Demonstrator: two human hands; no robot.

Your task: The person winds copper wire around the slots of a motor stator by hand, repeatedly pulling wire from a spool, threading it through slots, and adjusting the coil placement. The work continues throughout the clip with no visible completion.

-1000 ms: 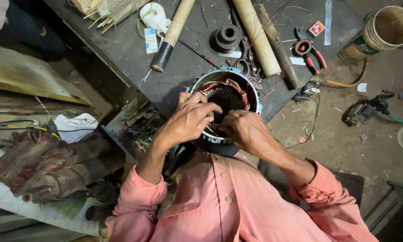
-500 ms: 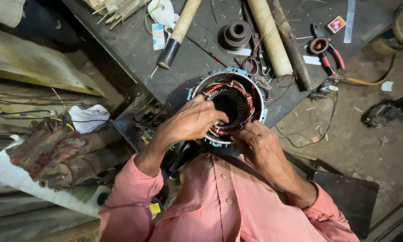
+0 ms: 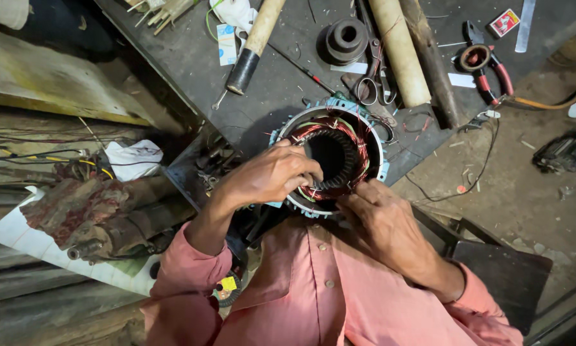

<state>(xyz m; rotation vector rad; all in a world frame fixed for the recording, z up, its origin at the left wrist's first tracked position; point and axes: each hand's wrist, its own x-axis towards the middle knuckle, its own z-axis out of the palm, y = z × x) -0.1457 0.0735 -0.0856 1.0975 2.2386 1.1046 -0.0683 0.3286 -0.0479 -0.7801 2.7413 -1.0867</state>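
- A round motor stator [image 3: 331,159] is seen at the near edge of a dark metal worktop [image 3: 281,83], standing with its open bore facing up toward the camera.
- Reddish copper windings [image 3: 358,144] are packed around the bore; a pale blue-green housing rim is visible at the outer edge.
- The left hand [image 3: 269,176] is laid over the near-left side of the stator, with its fingers [image 3: 304,168] curled onto the windings at the bore's edge; the fingers are drawn close together and pressed against the coil.
- The right hand [image 3: 378,214] is placed at the near-right rim, fingers bent tight and pinched on the wire there; exactly which strand is gripped cannot be told.
- Both forearms are covered by rolled sleeves of a salmon-pink shirt [image 3: 326,301].
- A wooden-handled hammer [image 3: 253,45] with a black-wrapped grip is lying on the worktop, well beyond the left hand.
- A dark stepped pulley [image 3: 345,40] is set beyond the stator, and scissors [image 3: 368,83] lie just past the stator's far rim.
- A pale cardboard tube [image 3: 398,51] and a darker rod [image 3: 432,64] are lying side by side to the right of the scissors.
- Red-handled pliers [image 3: 490,64] are noted near the worktop's far-right part.
- A rusty old motor [image 3: 89,211] is resting on a white sheet to the left, below worktop level, well apart from the hands.
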